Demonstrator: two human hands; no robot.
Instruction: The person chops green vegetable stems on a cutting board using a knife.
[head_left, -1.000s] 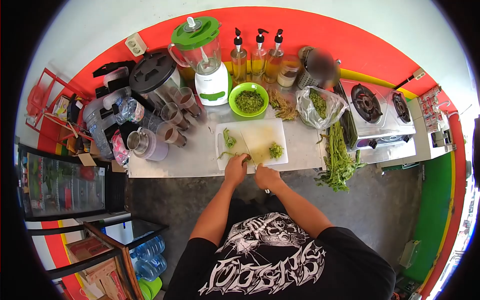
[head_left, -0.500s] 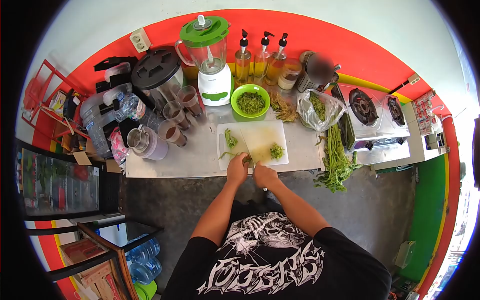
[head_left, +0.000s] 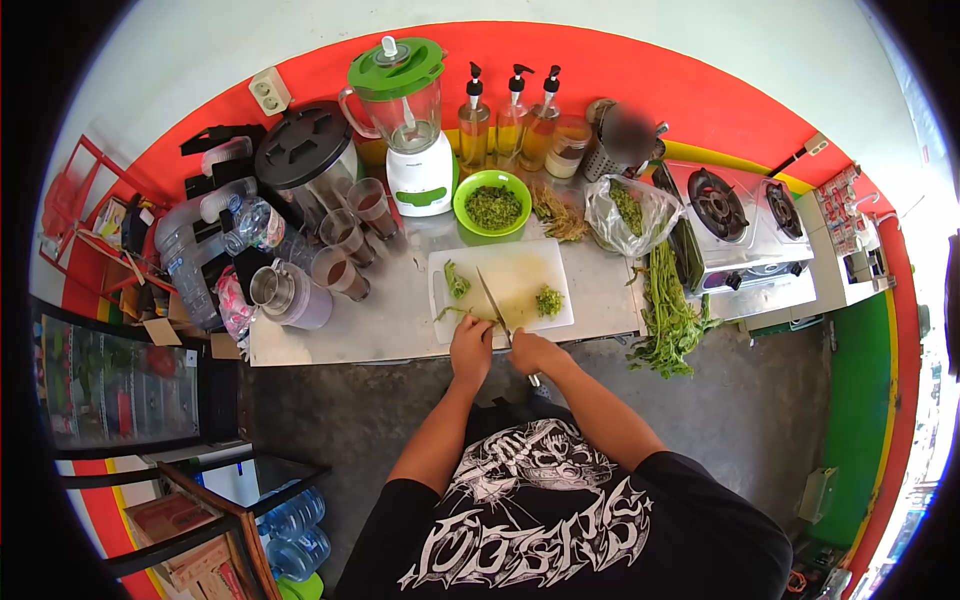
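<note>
My right hand (head_left: 533, 352) is closed around the handle of a kitchen knife (head_left: 492, 300), whose blade slants up and left over the white cutting board (head_left: 545, 255). Close beside the blade, at the board's near edge, my left hand (head_left: 471, 348) pinches a green stem (head_left: 450, 312), mostly hidden by the fingers. A few leafy green sprigs (head_left: 456, 280) lie on the board's left part. On its right side sits a small heap of chopped greens (head_left: 549, 300). Behind the board, a bright green bowl (head_left: 466, 218) holds more chopped greens (head_left: 493, 206).
A blender (head_left: 417, 175), pump bottles (head_left: 474, 130) and a jar line the back. Glasses of dark drink (head_left: 340, 275) and a metal jug (head_left: 290, 293) stand left. To the right are a plastic bag (head_left: 630, 220) of greens, long leafy stalks (head_left: 668, 315) overhanging the edge, and a gas stove (head_left: 740, 215).
The knife blade has tilted, so its broad side now shows beside my left fingers. Both hands stay at the board's near edge, and the view has shifted slightly.
</note>
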